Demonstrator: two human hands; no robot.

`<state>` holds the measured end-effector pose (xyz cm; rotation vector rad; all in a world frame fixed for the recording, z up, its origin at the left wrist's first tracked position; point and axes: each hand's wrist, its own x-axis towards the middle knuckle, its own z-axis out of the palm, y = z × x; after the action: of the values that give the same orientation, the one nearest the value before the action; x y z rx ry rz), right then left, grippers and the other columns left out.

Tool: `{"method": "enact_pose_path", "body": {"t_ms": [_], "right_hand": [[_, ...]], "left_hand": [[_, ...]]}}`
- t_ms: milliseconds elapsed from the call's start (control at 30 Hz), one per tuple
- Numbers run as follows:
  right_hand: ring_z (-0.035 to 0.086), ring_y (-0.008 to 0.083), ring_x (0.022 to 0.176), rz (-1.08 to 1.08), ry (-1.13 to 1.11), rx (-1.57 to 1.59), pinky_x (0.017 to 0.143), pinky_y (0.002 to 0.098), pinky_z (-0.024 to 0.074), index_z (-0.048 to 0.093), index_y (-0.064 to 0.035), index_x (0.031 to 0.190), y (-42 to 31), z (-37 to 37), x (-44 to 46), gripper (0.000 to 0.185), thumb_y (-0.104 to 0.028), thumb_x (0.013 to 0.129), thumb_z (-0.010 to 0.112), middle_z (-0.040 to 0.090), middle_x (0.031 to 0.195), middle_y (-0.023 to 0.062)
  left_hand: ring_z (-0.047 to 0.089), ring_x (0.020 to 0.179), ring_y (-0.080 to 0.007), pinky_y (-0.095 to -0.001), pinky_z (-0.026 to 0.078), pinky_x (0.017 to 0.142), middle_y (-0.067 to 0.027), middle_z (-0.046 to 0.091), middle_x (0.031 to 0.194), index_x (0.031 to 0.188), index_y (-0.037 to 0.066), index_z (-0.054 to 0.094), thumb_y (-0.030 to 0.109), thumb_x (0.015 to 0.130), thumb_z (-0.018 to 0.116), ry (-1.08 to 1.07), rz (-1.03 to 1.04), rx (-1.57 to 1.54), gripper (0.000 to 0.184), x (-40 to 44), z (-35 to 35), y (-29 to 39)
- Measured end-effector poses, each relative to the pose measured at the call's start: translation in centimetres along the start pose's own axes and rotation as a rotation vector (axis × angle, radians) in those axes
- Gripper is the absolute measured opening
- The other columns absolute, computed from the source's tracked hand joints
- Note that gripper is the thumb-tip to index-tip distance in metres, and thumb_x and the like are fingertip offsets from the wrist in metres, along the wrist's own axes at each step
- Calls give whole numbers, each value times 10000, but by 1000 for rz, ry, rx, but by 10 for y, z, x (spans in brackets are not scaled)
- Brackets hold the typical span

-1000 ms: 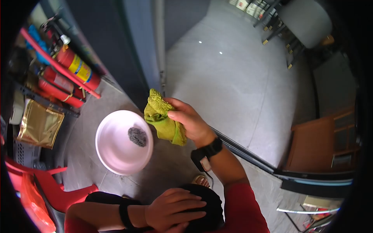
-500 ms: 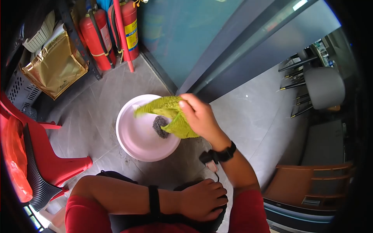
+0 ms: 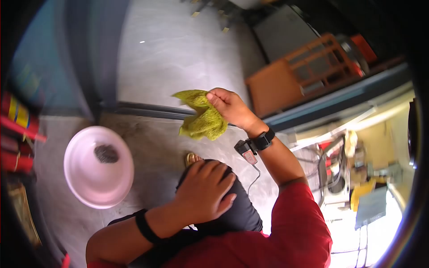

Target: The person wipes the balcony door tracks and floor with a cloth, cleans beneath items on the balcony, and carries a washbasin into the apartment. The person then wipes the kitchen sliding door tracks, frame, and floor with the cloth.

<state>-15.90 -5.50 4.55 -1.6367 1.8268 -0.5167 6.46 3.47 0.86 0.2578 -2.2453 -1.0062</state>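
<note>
A yellow-green cloth [image 3: 203, 118] hangs from my right hand [image 3: 228, 105], its upper edge pinched between thumb and fingers. It is held up over the floor, to the right of a pale pink basin [image 3: 76, 183]. Inside the basin lies a dark grey, wiry-looking scouring pad [image 3: 106, 153], apart from both hands. My left hand [image 3: 203, 192] rests on my dark-trousered knee, fingers spread and holding nothing. On my right wrist sits a black strap with a small device [image 3: 246, 149] and a cord.
Red fire extinguishers [image 3: 15, 134] stand at the left edge. A dark door frame [image 3: 89, 58] and floor track [image 3: 152, 110] lie ahead. Brown wooden furniture [image 3: 279, 94] is at the upper right, with a bright area beyond the doorway on the right.
The view has swung to the right, so the basin now appears further left. My right hand has carried the cloth away from over the basin. My left hand stays on my knee.
</note>
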Motion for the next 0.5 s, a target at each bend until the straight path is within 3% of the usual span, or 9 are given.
{"method": "enact_pose_path", "body": {"t_ms": [100, 133, 300, 367, 433, 500], "right_hand": [[542, 85, 780, 154, 274, 97, 713, 253, 462, 615, -4, 1025, 52, -57, -60, 319, -293, 995, 483, 612, 841, -1], [557, 93, 792, 199, 370, 200, 723, 256, 468, 611, 8, 1039, 76, -72, -79, 327, -291, 993, 486, 622, 861, 13], [603, 141, 827, 411, 753, 365, 760, 274, 488, 581, 46, 1088, 199, -109, -148, 367, -292, 989, 477, 637, 941, 84], [624, 183, 831, 461, 918, 635, 765, 303, 509, 574, 44, 1095, 252, -117, -171, 373, -296, 989, 464, 638, 948, 111], [637, 230, 830, 475, 947, 945, 762, 351, 533, 573, 35, 1072, 320, -126, -190, 377, -316, 982, 471, 636, 934, 131], [636, 242, 817, 570, 1105, 1054, 718, 392, 548, 574, 42, 1039, 370, -126, -202, 373, -306, 911, 607, 626, 932, 134]], "left_hand": [[396, 1239, -400, -566, 318, 996, -216, 453, 1325, 1249, 82, 542, 343, 805, 635, -90, 54, 151, 523, 0, 8, 4], [334, 1287, -441, -567, 334, 989, -219, 365, 1411, 1317, 145, 501, 341, 798, 655, -202, 35, 192, 575, 2, 8, 7], [295, 1310, -476, -552, 381, 957, -195, 312, 1449, 1331, 225, 501, 328, 763, 706, -343, 83, 183, 613, 9, 22, -14], [306, 1298, -479, -543, 380, 968, -183, 333, 1434, 1305, 212, 529, 337, 766, 702, -368, 89, 166, 581, 22, 31, -20], [309, 1289, -482, -561, 379, 965, -170, 329, 1433, 1282, 258, 552, 344, 762, 702, -391, 98, 191, 548, 38, 47, -25], [320, 1279, -471, -580, 382, 951, -148, 320, 1439, 1249, 306, 569, 375, 742, 715, -368, 169, 302, 532, 56, 65, -30]]}}
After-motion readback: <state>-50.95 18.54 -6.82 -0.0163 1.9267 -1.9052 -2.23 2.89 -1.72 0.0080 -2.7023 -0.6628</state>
